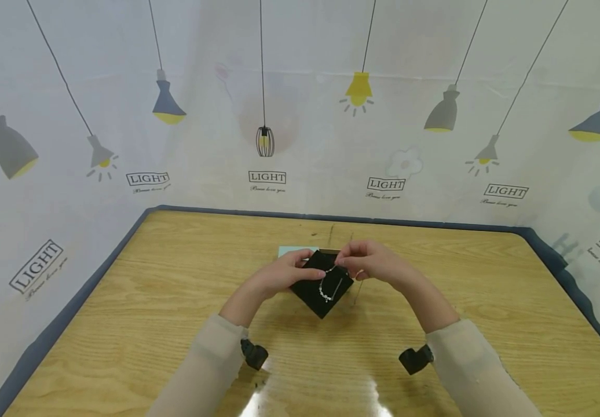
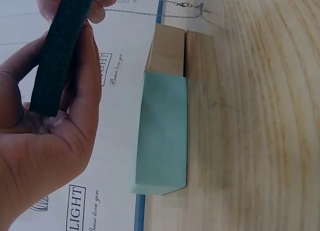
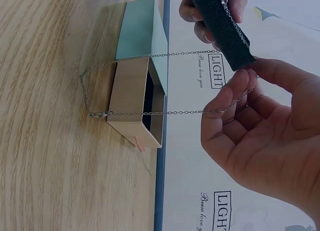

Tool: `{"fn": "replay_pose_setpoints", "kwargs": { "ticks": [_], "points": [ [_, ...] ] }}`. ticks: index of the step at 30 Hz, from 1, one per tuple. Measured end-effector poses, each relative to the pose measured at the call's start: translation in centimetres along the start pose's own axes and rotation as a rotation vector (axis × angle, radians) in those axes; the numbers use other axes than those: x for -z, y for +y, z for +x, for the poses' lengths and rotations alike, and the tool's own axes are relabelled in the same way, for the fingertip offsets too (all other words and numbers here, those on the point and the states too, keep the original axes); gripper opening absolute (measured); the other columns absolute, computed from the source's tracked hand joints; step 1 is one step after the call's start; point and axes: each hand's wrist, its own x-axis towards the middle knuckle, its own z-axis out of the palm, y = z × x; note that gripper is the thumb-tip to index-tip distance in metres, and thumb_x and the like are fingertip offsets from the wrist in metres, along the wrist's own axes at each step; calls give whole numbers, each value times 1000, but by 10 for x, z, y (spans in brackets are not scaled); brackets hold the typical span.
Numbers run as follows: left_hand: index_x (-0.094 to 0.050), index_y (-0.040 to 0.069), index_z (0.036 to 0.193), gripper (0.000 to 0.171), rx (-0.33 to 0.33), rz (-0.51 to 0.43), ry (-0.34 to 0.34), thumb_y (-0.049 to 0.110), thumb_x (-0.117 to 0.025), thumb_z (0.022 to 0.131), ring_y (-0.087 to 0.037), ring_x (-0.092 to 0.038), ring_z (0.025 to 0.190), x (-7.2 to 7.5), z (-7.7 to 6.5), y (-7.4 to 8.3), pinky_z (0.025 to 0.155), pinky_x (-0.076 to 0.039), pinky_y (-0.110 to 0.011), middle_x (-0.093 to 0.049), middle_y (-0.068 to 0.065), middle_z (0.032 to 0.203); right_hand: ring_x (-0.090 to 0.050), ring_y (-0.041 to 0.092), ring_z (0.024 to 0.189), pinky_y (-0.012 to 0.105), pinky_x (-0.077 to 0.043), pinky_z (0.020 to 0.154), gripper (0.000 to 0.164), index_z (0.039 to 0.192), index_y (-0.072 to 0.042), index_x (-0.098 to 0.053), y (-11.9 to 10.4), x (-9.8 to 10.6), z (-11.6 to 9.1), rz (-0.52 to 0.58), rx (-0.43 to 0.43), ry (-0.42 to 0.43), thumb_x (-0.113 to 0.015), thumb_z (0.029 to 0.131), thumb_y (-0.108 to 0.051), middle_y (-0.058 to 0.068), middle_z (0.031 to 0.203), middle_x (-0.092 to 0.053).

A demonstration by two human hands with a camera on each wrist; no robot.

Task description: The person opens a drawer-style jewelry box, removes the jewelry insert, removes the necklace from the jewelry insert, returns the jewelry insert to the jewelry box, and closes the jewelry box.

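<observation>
My left hand (image 1: 281,272) grips a black foam pad (image 1: 314,298) by its side, thumb on top, holding it tilted above the table. A thin silver chain necklace (image 1: 326,297) with small charms lies across the pad's face. At the pad's far right edge, my right hand (image 1: 375,262) pinches the chain between thumb and fingers. In the right wrist view, a long loop of the necklace (image 3: 175,112) hangs below the pad (image 3: 225,33). The clasp (image 2: 184,5) shows on that loop in the left wrist view.
Behind the pad, a drawer-style box rests on the wooden table (image 1: 175,301), its mint-green sleeve (image 2: 162,131) partly off the beige inner tray (image 3: 129,91). The tray's open side shows a dark inside. A printed curtain (image 1: 310,116) surrounds the table's far edges.
</observation>
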Motion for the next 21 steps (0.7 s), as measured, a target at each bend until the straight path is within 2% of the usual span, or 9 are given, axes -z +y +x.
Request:
{"fn": "replay_pose_setpoints", "kwargs": {
  "ticks": [7,14,21],
  "points": [
    [-50,2,132,37,-25,22,-3,21,-56,101,-12,-69,86,0,-1,1,78,-60,-31,-68,-15,113,-51,12,71,23,-47,64,20,104,2,-61,3,0,0,3,8,2,-56,102,-17,-4,77,-52],
    [-50,2,132,36,-30,20,-4,21,-55,102,-12,-69,87,0,-1,0,80,-59,-31,-69,-15,114,-51,14,74,27,-53,72,22,107,3,-61,6,0,0,8,6,0,-55,102,-17,-3,80,-52],
    [-49,2,134,38,-31,12,-1,21,-55,102,-11,-69,87,0,-2,1,80,-59,-30,-68,-15,115,-60,11,85,35,-56,84,24,110,3,-63,9,-1,1,-5,4,3,-56,102,-19,-4,95,-64]
  ]
}}
